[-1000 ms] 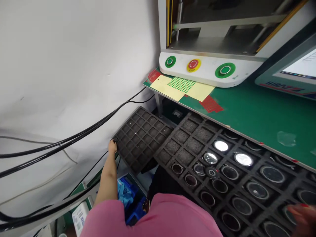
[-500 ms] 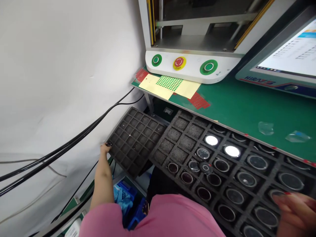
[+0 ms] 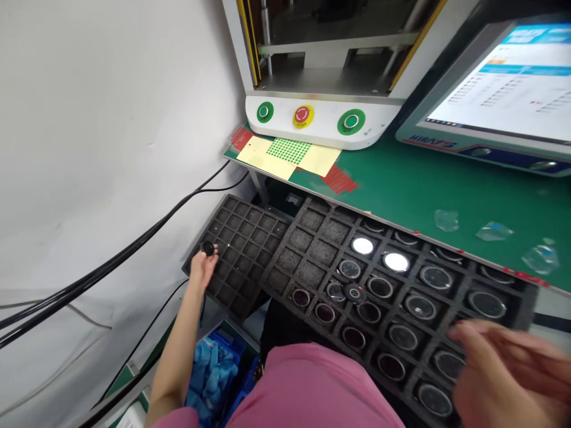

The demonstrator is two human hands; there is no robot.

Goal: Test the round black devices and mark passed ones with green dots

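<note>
A round black watch body [image 3: 207, 248] is held in the fingers of my left hand [image 3: 203, 270]. That hand is over the left side of a dark foam tray [image 3: 243, 249] whose pockets hold no watches. My right hand [image 3: 508, 368], smeared by motion, is above the right end of a second foam tray [image 3: 312, 246]. Its fingers are pinched, with a small red spot at the fingertip; I cannot tell what it is. Round watches [image 3: 420, 306] fill many pockets of this second tray. One black watch [image 3: 354, 292] lies back side up across a divider.
Behind the trays runs a green bench [image 3: 388, 178] with yellow and green sticker sheets [image 3: 288, 156], red sheets [image 3: 339, 179] and clear plastic scraps [image 3: 494, 230]. A white machine [image 3: 325, 119] with buttons and a monitor [image 3: 504, 89] stand there. Black cables [image 3: 169, 220] hang at left; blue bins [image 3: 238, 345] are below.
My left hand has moved from the left tray's edge to over its pockets, bringing the watch body. The right hand has come further into view. The camera view has turned right.
</note>
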